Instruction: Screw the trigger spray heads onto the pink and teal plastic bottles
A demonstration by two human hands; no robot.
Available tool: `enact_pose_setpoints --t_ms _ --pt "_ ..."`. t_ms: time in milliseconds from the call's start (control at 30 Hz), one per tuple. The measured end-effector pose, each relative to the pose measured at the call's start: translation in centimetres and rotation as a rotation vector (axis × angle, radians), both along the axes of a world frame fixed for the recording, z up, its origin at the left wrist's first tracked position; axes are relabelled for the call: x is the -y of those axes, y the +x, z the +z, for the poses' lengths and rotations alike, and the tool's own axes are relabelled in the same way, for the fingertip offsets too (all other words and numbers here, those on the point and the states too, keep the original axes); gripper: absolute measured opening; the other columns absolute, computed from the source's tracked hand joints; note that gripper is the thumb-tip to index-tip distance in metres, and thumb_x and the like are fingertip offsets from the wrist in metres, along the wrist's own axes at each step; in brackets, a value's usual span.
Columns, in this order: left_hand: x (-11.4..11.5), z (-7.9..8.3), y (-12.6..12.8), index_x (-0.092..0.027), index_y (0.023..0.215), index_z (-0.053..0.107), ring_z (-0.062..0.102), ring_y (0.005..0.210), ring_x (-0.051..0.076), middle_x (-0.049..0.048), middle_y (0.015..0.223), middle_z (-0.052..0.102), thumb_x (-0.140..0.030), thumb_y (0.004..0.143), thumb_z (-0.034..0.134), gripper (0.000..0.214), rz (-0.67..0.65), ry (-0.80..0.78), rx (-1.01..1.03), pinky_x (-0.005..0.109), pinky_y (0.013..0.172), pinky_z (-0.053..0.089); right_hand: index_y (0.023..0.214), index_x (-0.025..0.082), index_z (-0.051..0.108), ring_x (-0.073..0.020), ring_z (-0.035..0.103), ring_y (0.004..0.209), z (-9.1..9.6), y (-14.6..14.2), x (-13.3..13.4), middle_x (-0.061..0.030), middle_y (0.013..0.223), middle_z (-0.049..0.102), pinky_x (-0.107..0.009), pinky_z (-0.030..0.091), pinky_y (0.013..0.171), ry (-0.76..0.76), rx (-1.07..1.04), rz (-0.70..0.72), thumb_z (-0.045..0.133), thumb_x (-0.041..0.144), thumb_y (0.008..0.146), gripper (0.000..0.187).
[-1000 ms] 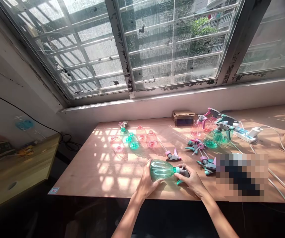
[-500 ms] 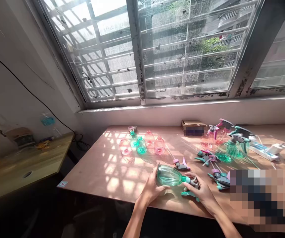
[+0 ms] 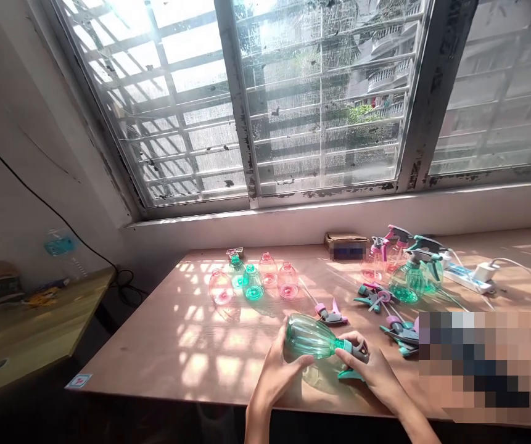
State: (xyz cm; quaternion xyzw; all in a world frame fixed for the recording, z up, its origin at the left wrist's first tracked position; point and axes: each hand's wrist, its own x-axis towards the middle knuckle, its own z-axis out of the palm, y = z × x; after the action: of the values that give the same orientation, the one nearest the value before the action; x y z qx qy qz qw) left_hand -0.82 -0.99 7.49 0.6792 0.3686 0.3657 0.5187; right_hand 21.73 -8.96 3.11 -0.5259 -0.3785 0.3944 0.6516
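Observation:
A clear green spray bottle (image 3: 310, 336) lies on its side in the air over the table's front part, its neck pointing right. My left hand (image 3: 278, 364) is wrapped round its base end. At the neck, my right hand (image 3: 364, 361) grips the grey and teal spray head (image 3: 349, 349), which sits on the bottle's mouth; how far it is screwed on I cannot tell. The teal trigger (image 3: 351, 375) shows below my right fingers. Just beyond the bottle, a pink and grey spray head (image 3: 330, 313) with its tube lies on the table.
Several open bottles, a pink one (image 3: 287, 281) and a green one (image 3: 253, 282) among them, stand at the back left. Loose spray heads (image 3: 399, 330) lie right of my hands. Behind them are assembled spray bottles (image 3: 406, 280), a power strip (image 3: 469, 277) and a cardboard box (image 3: 346, 245).
The view has turned slightly to the right. Both hands still hold the bottle and its spray head, and my right fingers have shifted a little around the head.

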Motion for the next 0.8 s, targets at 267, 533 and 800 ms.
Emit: enact_pose_setpoints --t_ms 267,533,800 --pt "0.0 -3.3 1.0 -0.027 0.165 0.05 0.06 0.15 0.043 0.0171 0.152 0.072 -0.062 0.095 0.074 0.081 0.208 -0.061 0.239 0.06 0.132 0.041 0.095 0.022 0.082 -0.0216 0.065 0.065 -0.6 -2.4 -1.2 0.002 0.072 0.07 -0.033 0.057 0.061 0.015 0.01 -0.026 0.091 0.048 0.081 0.03" --pt "-0.5 -5.6 1.1 -0.033 0.156 0.059 0.07 0.139 0.041 0.0147 0.139 0.079 -0.076 0.078 0.085 0.093 0.245 -0.161 0.396 0.053 0.121 0.055 0.097 0.028 0.079 -0.0225 0.066 0.063 -1.8 -3.0 -2.1 0.0018 0.074 0.074 -0.035 0.058 0.061 -0.033 -0.057 -0.087 0.093 0.056 0.076 0.038" --pt "-1.7 -5.6 1.4 -0.024 0.141 0.059 0.076 0.128 0.04 0.0107 0.116 0.084 -0.069 0.073 0.095 0.089 0.44 -0.273 0.378 0.046 0.11 0.062 0.095 0.026 0.081 -0.0211 0.064 0.066 -1.4 -4.0 -2.2 0.0008 0.078 0.073 -0.031 0.055 0.058 -0.056 -0.102 -0.018 0.098 0.063 0.07 0.048"
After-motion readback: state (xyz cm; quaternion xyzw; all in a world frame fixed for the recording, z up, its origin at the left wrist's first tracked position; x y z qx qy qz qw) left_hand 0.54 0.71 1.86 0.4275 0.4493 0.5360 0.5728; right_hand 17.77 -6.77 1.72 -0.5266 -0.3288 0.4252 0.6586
